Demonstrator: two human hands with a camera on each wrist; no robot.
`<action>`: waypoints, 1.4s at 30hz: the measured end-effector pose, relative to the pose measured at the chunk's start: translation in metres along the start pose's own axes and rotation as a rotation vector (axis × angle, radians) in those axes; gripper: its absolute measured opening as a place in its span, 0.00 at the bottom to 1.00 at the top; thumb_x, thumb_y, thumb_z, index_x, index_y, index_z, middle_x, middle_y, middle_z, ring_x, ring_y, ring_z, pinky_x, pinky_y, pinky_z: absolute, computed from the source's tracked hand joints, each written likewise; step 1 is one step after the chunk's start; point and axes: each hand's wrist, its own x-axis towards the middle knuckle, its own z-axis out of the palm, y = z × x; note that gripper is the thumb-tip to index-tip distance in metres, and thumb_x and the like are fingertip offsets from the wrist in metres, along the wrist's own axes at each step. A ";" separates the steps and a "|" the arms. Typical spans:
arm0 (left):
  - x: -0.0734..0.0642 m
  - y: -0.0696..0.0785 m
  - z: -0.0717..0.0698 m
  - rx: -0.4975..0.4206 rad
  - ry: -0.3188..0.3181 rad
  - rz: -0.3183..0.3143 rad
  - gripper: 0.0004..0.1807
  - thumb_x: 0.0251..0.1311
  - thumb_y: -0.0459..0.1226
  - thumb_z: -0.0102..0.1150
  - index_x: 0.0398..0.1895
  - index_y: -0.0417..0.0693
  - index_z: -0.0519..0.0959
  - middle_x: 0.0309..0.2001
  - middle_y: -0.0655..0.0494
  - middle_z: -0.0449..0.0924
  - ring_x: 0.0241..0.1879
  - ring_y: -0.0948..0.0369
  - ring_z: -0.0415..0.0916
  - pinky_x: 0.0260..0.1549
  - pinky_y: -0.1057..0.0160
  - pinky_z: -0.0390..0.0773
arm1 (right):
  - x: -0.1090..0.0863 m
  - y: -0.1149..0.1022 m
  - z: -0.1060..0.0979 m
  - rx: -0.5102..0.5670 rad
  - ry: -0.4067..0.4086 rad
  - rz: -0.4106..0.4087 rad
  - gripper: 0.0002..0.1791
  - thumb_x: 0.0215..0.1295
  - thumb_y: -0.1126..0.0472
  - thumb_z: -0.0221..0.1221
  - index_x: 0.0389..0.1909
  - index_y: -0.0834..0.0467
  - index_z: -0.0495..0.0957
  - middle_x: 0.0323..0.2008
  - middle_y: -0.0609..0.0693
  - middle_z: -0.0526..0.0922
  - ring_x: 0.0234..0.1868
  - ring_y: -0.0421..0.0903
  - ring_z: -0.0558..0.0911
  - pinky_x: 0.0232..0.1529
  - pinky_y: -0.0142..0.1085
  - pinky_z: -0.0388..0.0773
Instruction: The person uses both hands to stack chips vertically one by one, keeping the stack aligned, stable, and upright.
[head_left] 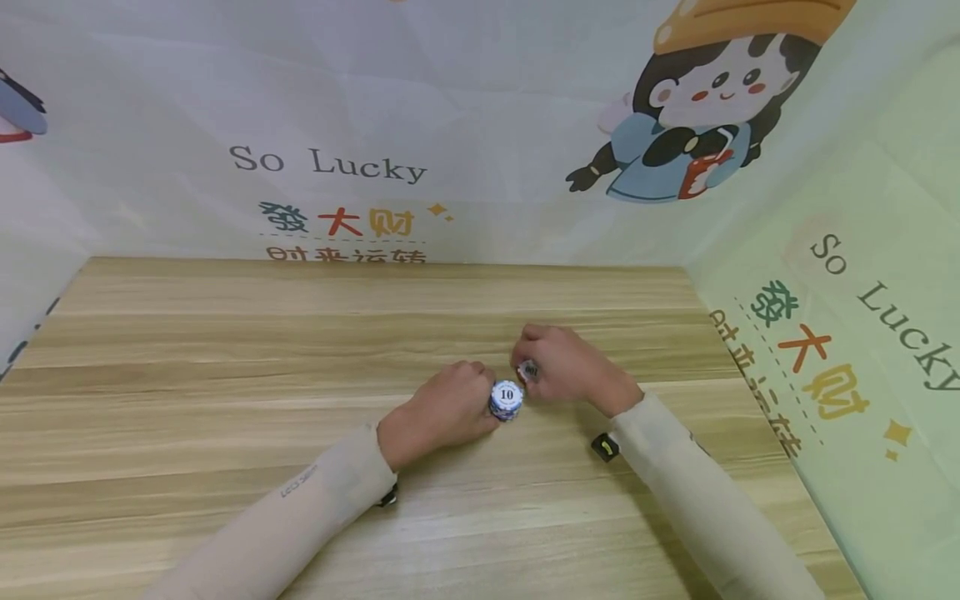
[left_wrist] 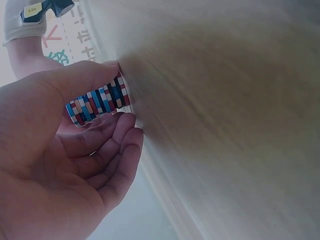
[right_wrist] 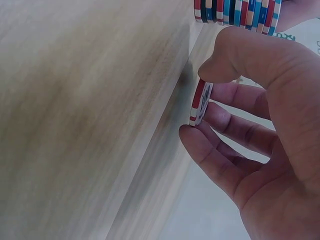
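Observation:
A stack of poker chips [head_left: 507, 398] in blue, red, white and black stands upright on the table, its top chip marked 10. My left hand [head_left: 442, 408] holds the stack from the left, the thumb at its near side and the fingers curled about the far side. In the left wrist view the layered chip edges [left_wrist: 97, 102] show between thumb and fingers. Just right of the stack, my right hand [head_left: 562, 367] pinches a red and white poker chip [right_wrist: 200, 102] between thumb and fingertips. That chip is apart from the stack, close to the tabletop.
The wood-grain table [head_left: 300, 333] ends at a printed white cloth backdrop [head_left: 487, 125] behind and another cloth wall [head_left: 862, 292] on the right. Straps with small dark devices [head_left: 605, 447] sit at both wrists.

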 end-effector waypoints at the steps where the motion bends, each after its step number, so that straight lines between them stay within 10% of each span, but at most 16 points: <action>1: 0.000 0.000 0.000 0.000 -0.001 -0.001 0.19 0.61 0.38 0.79 0.43 0.30 0.83 0.38 0.42 0.84 0.37 0.50 0.82 0.40 0.50 0.86 | -0.001 0.000 0.000 0.001 -0.002 -0.002 0.16 0.50 0.66 0.72 0.43 0.59 0.90 0.41 0.49 0.84 0.39 0.47 0.84 0.44 0.42 0.86; 42: 0.000 0.001 -0.001 -0.006 0.019 -0.003 0.19 0.60 0.37 0.80 0.42 0.29 0.84 0.37 0.41 0.84 0.37 0.48 0.84 0.40 0.50 0.88 | -0.030 -0.020 -0.007 -0.029 0.000 -0.022 0.17 0.45 0.67 0.71 0.41 0.58 0.89 0.39 0.49 0.84 0.37 0.46 0.83 0.41 0.40 0.86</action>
